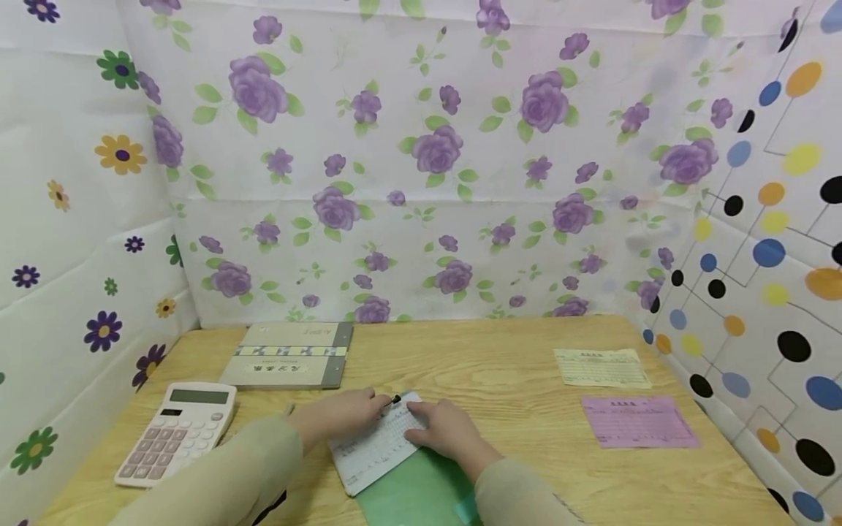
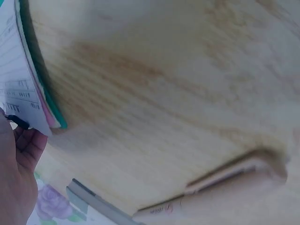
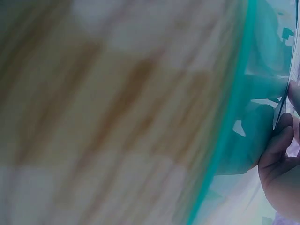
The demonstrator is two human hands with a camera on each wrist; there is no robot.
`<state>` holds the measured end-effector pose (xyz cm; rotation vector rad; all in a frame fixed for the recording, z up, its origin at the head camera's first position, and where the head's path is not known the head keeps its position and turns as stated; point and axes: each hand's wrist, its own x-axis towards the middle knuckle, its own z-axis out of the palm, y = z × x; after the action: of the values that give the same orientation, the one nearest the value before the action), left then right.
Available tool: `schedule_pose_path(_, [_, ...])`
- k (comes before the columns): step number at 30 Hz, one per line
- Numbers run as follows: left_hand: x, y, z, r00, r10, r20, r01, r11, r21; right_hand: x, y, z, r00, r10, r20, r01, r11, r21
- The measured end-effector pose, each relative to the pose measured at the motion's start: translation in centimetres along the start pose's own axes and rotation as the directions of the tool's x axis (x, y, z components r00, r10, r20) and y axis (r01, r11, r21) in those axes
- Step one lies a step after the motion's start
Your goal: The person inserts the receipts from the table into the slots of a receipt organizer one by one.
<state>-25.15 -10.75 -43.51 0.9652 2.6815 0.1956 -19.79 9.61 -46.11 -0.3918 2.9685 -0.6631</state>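
In the head view a stack of printed form sheets (image 1: 378,446) lies slanted over a green folder (image 1: 411,497), with a small black binder clip (image 1: 396,399) at its top edge. My left hand (image 1: 349,416) grips the sheets by the clip at their upper left. The left wrist view shows the fingers under the sheets' corner beside the clip (image 2: 18,123), with pink and green layers behind the top sheet. My right hand (image 1: 450,435) pinches the sheets' right edge between thumb and fingers. The green folder (image 3: 255,136) appears translucent in the right wrist view.
A white calculator (image 1: 180,435) sits at the left, near a grey ledger (image 1: 289,356). Yellow (image 1: 601,367) and pink (image 1: 638,422) slips lie at the right. A pale pink long item, possibly a stapler (image 2: 211,194), shows in the left wrist view. Patterned cloth walls enclose the table.
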Motion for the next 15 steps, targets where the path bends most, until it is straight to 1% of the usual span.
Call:
schedule_pose_path(1, [-0.14,0.04,0.07,1.0,-0.009,-0.008,0.009,1.0,-0.001,0.01,-0.08,-0.01,1.0,0.0,-0.002,0.0,1.0,0.003])
schedule_pose_path(3, [-0.37,0.12,0.2,0.999,0.043,-0.027,-0.04,0.996,0.083,0.02,-0.18,0.04,1.0,0.008,0.001,-0.008,1.0,0.003])
schedule_pose_path(4, [-0.46,0.19,0.21,0.997,0.067,-0.034,-0.062,0.992,0.11,0.03,-0.19,0.06,1.0,0.012,0.001,-0.012,1.0,0.006])
schedule_pose_path(7, [-0.59,0.34,0.27,0.995,0.08,-0.056,-0.074,0.992,0.104,0.07,-0.17,0.07,0.999,0.031,0.006,-0.031,0.999,0.006])
schedule_pose_path(13, [-0.57,0.2,0.63,0.986,0.129,-0.102,-0.112,0.981,0.156,0.24,-0.05,0.13,0.999,0.031,0.019,-0.031,0.999,0.007])
schedule_pose_path(15, [-0.43,0.15,0.69,0.984,0.14,-0.108,-0.122,0.979,0.164,0.27,0.0,0.16,0.999,0.034,0.018,-0.034,0.999,0.003])
